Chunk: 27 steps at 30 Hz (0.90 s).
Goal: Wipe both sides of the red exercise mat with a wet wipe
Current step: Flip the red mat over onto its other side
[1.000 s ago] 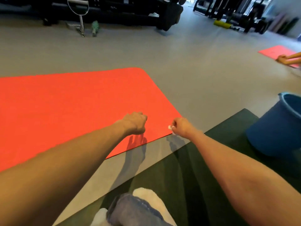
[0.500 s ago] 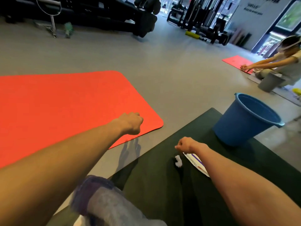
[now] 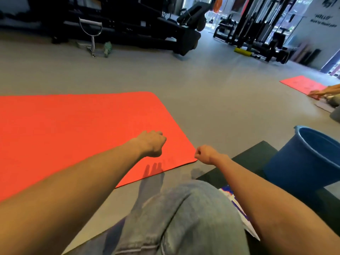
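Your right hand [image 3: 205, 155] has dropped the wipe and come back, fingers curled, to the near corner of the mat [image 3: 73, 129], which lies flat on the floor [image 3: 220, 107], probably to flip it, though I cannot tell if it or the curled left hand [image 3: 151, 144] grips anything.

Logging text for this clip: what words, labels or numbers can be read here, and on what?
"HELLO": on the white wall, far right.
Smaller line under it: too blurred to read.
Mark above it at the frame's top edge: cut off, unreadable.
Packet by the knee: blue and red print, too blurred to read.
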{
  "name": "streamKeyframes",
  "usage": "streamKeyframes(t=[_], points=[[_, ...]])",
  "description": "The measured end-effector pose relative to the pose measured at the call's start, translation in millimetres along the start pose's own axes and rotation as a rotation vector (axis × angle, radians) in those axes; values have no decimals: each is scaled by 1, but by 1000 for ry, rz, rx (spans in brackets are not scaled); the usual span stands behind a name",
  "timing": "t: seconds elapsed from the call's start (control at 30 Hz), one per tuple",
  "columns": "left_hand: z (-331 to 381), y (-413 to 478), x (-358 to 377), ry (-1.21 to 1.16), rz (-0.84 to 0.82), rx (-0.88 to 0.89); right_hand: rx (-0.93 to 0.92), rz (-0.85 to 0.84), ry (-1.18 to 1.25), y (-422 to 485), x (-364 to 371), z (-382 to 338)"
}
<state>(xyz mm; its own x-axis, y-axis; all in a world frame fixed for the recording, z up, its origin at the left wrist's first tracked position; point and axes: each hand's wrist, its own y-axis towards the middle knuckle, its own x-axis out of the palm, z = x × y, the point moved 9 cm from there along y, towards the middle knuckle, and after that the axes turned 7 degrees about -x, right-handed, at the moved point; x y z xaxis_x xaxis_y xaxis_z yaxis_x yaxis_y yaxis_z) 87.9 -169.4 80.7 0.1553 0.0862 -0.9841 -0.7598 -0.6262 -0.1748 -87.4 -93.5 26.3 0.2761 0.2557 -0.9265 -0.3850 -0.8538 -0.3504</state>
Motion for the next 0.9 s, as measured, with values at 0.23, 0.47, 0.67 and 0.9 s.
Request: streamKeyframes(t=[0.23, 0.47, 0.67, 0.9], points=[[-11, 50, 36, -14, -31, -72, 8, -62, 53, 63, 34, 18], [-10, 99, 72, -2, -42, -50, 169, 42, 149, 116, 63, 60], [-10, 97, 86, 100, -97, 18, 249, 51, 154, 140, 53, 66], [-32, 87, 39, 168, -108, 45, 201, 447, 373, 127, -21, 37]])
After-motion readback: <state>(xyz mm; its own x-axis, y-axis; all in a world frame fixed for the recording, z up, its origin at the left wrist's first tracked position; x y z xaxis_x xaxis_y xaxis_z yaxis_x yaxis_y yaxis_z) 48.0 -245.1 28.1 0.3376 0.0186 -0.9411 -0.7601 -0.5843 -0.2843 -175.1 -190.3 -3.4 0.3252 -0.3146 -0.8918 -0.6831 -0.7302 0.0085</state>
